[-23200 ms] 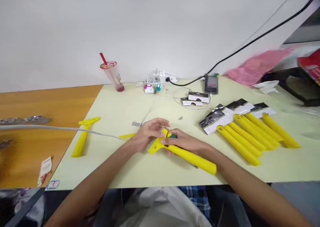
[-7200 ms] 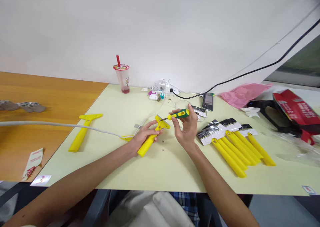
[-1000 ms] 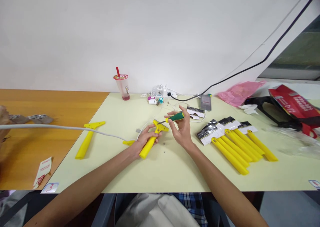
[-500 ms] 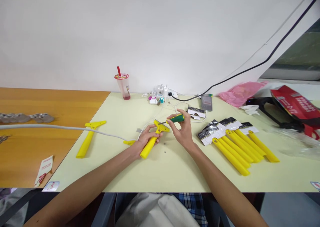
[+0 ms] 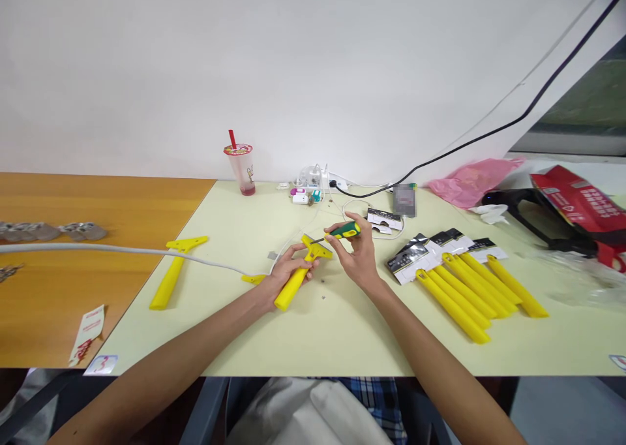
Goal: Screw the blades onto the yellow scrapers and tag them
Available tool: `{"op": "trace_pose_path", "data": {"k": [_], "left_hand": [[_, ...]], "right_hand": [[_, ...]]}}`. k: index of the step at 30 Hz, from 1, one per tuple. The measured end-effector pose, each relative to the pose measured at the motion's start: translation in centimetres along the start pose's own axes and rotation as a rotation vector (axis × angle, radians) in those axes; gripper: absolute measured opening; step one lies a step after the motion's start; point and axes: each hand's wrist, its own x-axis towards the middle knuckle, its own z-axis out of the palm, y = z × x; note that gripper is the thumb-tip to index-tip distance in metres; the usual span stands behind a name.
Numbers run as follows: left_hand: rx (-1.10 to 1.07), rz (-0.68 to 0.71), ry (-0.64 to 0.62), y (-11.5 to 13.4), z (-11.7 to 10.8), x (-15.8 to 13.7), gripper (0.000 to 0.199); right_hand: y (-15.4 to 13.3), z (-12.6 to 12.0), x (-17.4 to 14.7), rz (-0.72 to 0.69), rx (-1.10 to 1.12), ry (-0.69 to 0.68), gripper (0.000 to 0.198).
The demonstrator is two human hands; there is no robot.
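Note:
My left hand (image 5: 284, 270) is wrapped around a yellow scraper (image 5: 295, 284) near its head, tilting it above the table. In my right hand (image 5: 360, 256) is a screwdriver (image 5: 348, 230) with a green and yellow handle, gripped between thumb and fingers. Its shaft points left, and the tip meets the scraper's head; whether it sits in a screw is too small to tell. Beside my left wrist lies a small yellow piece (image 5: 253, 279), partly under the grey cable. A second yellow scraper (image 5: 172, 276) rests farther left. Tiny screw-like bits (image 5: 323, 297) lie on the table below my hands.
Several yellow handles (image 5: 454, 308) with black-and-white cards lie at right. A lidded cup (image 5: 242, 171) stands by the wall near a power strip (image 5: 337, 185). A grey cable (image 5: 122, 250) crosses from the left. A pink bag (image 5: 472, 181) and a red package (image 5: 580, 200) sit back right.
The screwdriver handle has turned slightly in my right fingers, showing more yellow. Both hands and the scraper stay almost where they were.

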Motion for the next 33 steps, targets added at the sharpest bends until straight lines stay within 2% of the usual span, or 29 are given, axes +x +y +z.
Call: {"op": "trace_pose_path", "data": {"k": [7, 23, 29, 33], "left_hand": [[0.023, -0.013, 0.017, 0.41, 0.36, -0.23, 0.075], [-0.056, -0.026, -0.014, 0.05, -0.01, 0.30, 0.074], [-0.025, -0.014, -0.006, 0.09, -0.05, 0.22, 0.075], [0.006, -0.026, 0.008, 0.37, 0.26, 0.07, 0.075]], "right_hand": [[0.05, 0.21, 0.03, 0.014, 0.093, -0.062, 0.062], [0.53, 0.02, -0.05, 0.048, 0.076, 0.011, 0.055], [0.26, 0.35, -0.31, -0.010, 0.059, 0.027, 0.056], [0.00, 0.61, -0.66, -0.099, -0.012, 0.018, 0.060]]}}
